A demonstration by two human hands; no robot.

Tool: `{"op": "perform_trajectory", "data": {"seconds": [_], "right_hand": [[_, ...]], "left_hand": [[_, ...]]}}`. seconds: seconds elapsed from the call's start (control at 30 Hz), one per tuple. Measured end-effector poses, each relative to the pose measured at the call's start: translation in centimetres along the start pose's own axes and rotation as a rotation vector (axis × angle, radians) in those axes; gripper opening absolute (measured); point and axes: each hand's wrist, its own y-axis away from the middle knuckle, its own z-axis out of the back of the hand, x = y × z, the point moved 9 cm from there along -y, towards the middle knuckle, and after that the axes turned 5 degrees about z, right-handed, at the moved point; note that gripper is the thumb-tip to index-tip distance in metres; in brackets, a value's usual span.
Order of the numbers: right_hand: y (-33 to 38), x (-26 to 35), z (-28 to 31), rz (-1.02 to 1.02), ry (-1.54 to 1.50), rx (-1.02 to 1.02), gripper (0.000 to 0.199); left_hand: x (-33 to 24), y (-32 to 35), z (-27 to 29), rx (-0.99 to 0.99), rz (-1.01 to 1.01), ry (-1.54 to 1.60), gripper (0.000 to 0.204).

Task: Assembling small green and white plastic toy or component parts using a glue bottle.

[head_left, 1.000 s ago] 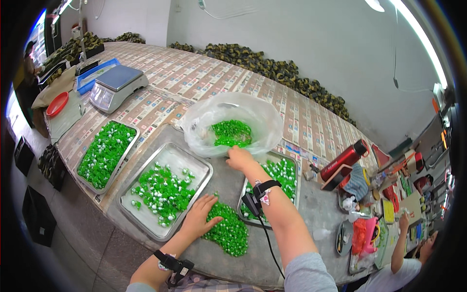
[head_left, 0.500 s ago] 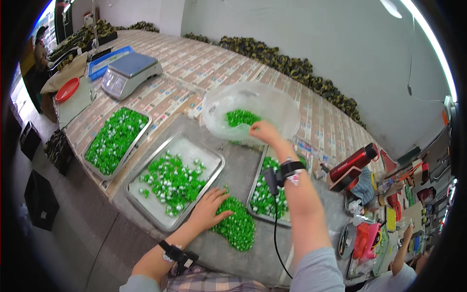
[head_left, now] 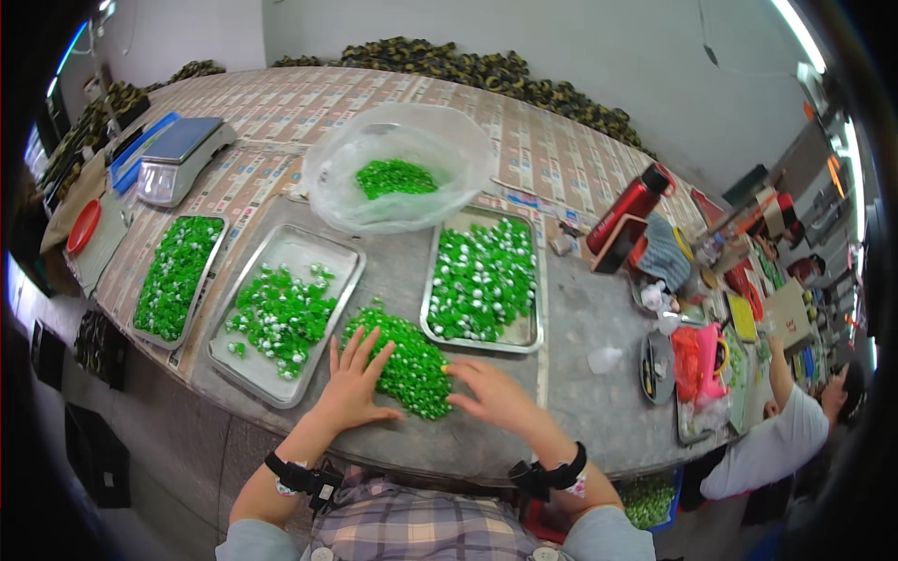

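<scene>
A loose pile of small green pieces (head_left: 404,363) with glinting bits lies on the grey tabletop in front of me. My left hand (head_left: 355,385) rests against its left side, fingers spread, holding nothing. At the pile's right edge is my right hand (head_left: 500,395), thumb and fingers apart; a tiny yellow spot shows at one fingertip. Left of the pile, a metal tray (head_left: 348,271) holds green pieces with silvery-white balls. Another metal tray (head_left: 533,323) of similar pieces stands to the right. Behind them, a clear plastic bag (head_left: 458,150) gapes, with green pieces inside.
A third filled tray (head_left: 220,245) stands farther left, with a scale (head_left: 182,154) and red dish (head_left: 84,227) beyond. On the right are a red flask (head_left: 631,208), a phone-like slab (head_left: 617,245), a dark tray (head_left: 658,365) and a pink container (head_left: 709,360). A co-worker (head_left: 772,435) sits right.
My right hand has come back from the plastic bag to the pile's right edge. My left hand has spread its fingers at the pile's left. The view has swung right.
</scene>
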Motion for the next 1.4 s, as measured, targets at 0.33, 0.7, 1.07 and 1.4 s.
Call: {"op": "perform_trajectory", "data": {"seconds": [0.33, 0.7, 1.07, 1.4], "right_hand": [[0.5, -2.2, -3.0, -0.031, -0.179, -0.435, 0.047], [0.3, -1.4, -2.8, 0.08, -0.099, -0.478, 0.051], [0.3, -1.8, -2.9, 0.081, -0.25, -0.465, 0.052], [3.5, -4.8, 1.4, -0.198, -0.686, -0.717, 0.027]], "left_hand": [[-5.2, -0.6, -3.2, -0.103, 0.027, -0.184, 0.091], [-6.5, -1.7, -5.3, -0.2, 0.064, -0.288, 0.072], [-6.8, -1.7, -4.8, -0.193, 0.111, -0.252, 0.069], [-4.6, -0.3, -0.3, -0.233, 0.095, -0.061, 0.074]]}}
